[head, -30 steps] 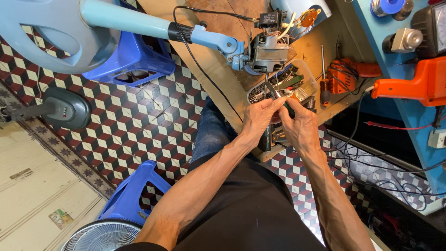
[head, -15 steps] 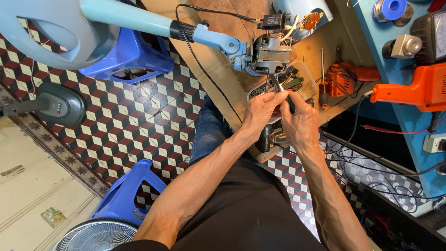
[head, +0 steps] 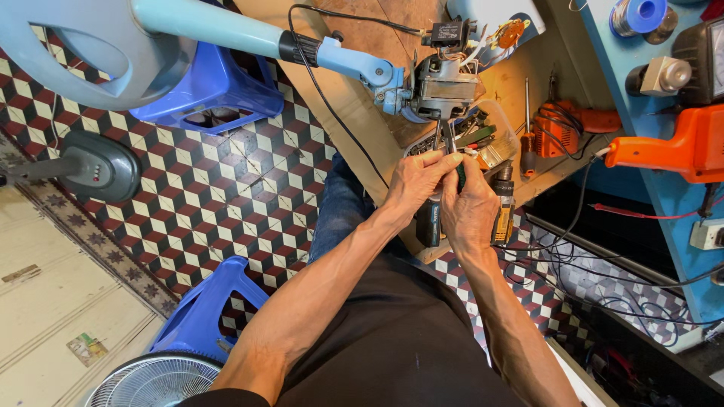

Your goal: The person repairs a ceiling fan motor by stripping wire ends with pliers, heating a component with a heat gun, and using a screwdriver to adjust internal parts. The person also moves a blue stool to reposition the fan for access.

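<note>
A light blue fan stand (head: 226, 34) lies across the wooden workbench (head: 362, 90), its bare grey motor (head: 445, 87) at the right end with loose wires. My left hand (head: 417, 183) and my right hand (head: 469, 209) meet just below the motor. Together they grip a pair of pliers (head: 446, 139) whose jaws point up at the motor's underside. The right hand wraps the green handle; the left hand's fingers pinch near the jaws.
A clear tray of tools (head: 483, 139) sits behind my hands. A yellow-black drill (head: 502, 203), an orange drill (head: 566, 124) and an orange tool (head: 671, 147) lie to the right. Blue stools (head: 211, 94) (head: 200, 316), a fan base (head: 98, 166) and a fan grille (head: 154, 380) stand on the tiled floor.
Both hands have stayed together under the motor, shifting slightly as they work the pliers. The view has drifted a little.
</note>
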